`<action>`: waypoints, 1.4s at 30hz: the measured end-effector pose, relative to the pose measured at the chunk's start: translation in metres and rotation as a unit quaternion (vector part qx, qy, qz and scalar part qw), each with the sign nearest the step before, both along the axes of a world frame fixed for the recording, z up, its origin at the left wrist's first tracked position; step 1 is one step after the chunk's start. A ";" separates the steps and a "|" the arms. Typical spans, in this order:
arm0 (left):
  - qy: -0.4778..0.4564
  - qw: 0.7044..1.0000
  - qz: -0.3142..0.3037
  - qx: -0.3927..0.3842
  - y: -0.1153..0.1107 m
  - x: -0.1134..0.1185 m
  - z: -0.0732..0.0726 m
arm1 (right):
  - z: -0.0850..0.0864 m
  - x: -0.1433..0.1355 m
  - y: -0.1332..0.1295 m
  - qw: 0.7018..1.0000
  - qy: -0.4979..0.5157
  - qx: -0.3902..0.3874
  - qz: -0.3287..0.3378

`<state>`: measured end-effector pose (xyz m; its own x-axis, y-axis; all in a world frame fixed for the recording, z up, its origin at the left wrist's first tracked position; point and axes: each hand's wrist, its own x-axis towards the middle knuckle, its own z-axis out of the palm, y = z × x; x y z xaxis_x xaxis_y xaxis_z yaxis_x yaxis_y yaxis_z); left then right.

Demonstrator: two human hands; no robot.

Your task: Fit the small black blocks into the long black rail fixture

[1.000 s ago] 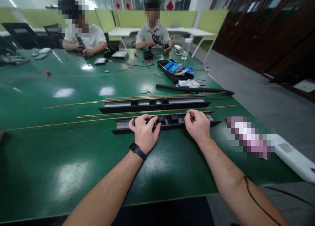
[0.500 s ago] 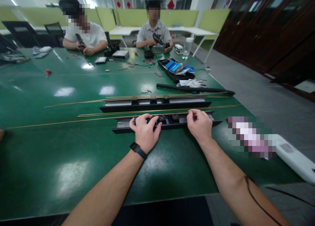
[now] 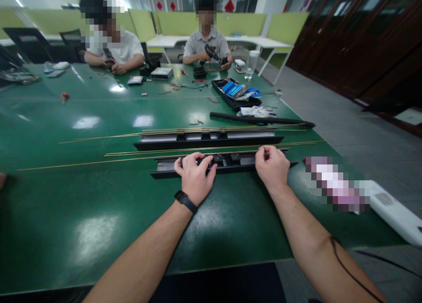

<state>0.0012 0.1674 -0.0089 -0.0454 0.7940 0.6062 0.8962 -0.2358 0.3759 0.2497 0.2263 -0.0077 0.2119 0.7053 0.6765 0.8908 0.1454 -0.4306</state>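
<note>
A black-edged metal rail (image 3: 165, 174) lies across the green table in front of me, with small black blocks (image 3: 234, 158) set in its channel. My left hand (image 3: 195, 177), a dark band on its wrist, is curled over the rail, thumb and fingers closed around a black block and the channel. Near the rail's right end, my right hand (image 3: 273, 164) is pinched closed on a thin brass-coloured rod (image 3: 82, 164). This rod runs along the rail, passes behind my left hand and sticks out far to the left. The pinching fingertips are partly hidden.
Behind lies a second rail (image 3: 204, 143) with more thin rods along it. Further back are a black tube (image 3: 286, 121), white gloves (image 3: 257, 111) and a black tray (image 3: 235, 104) of blue items. Two people sit across the table. A white device (image 3: 395, 213) lies at right.
My right hand has shifted slightly to the right, and the long rod's left end has slid right with it. My left hand has stayed in place on the rail.
</note>
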 end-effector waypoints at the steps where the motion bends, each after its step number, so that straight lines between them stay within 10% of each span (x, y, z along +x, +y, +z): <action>1: 0.000 1.000 0.000 0.000 0.000 0.000 0.000 | 0.000 -0.001 0.000 1.000 -0.001 0.002 0.001; 12: 0.003 1.000 0.000 0.006 0.001 0.000 -0.001 | -0.001 -0.012 -0.005 0.996 -0.005 0.021 0.082; 42: -0.001 1.000 -0.002 0.013 0.001 0.000 -0.001 | 0.002 -0.002 -0.002 1.000 -0.001 -0.013 -0.001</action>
<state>0.0013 0.1683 -0.0102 -0.0431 0.7786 0.6260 0.8946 -0.2490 0.3712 0.2477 0.2246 -0.0054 0.2117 0.7225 0.6582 0.8917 0.1329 -0.4326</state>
